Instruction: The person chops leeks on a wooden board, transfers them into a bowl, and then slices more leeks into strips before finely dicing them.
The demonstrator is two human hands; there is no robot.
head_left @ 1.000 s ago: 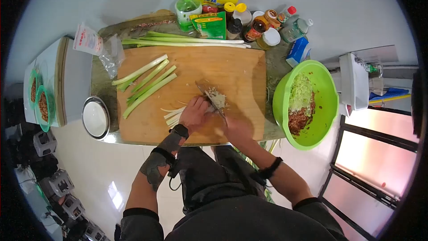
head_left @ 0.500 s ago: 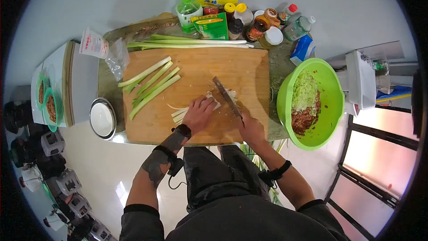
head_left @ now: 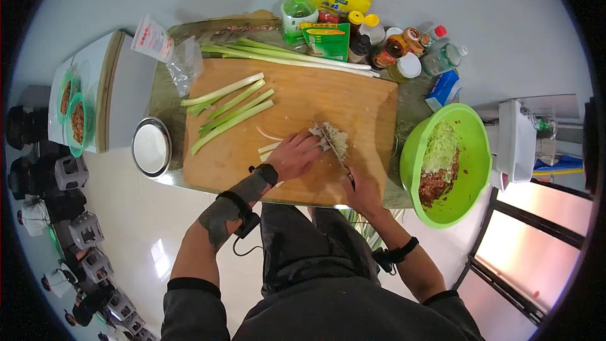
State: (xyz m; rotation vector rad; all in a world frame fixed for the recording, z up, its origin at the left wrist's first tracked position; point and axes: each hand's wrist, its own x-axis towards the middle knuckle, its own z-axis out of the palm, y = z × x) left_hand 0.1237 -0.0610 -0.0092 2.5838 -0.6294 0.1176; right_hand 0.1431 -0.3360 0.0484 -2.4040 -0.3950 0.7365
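Note:
My left hand [head_left: 297, 155] presses down on a bundle of white scallion strips [head_left: 270, 149] on the wooden cutting board [head_left: 297, 98]. In my right hand [head_left: 363, 192] is the handle of a knife [head_left: 332, 145], its blade upright beside my left fingertips. Finely chopped white scallion [head_left: 339, 141] lies around the blade, mostly to its right. Several cut green stalks [head_left: 233, 113] rest on the board's left part. Longer scallions [head_left: 297, 58] lie along its far edge.
A green bowl [head_left: 410, 170] with chopped greens and brown mince stands right of the board. Bottles and jars [head_left: 385, 53] line the back. A white bowl [head_left: 151, 149] sits at left, a plastic bag [head_left: 185, 66] behind it.
The view has turned slightly, shifting the scene. The knife blade has moved in beside my left fingers and stands steeper, and more chopped scallion shows to its right.

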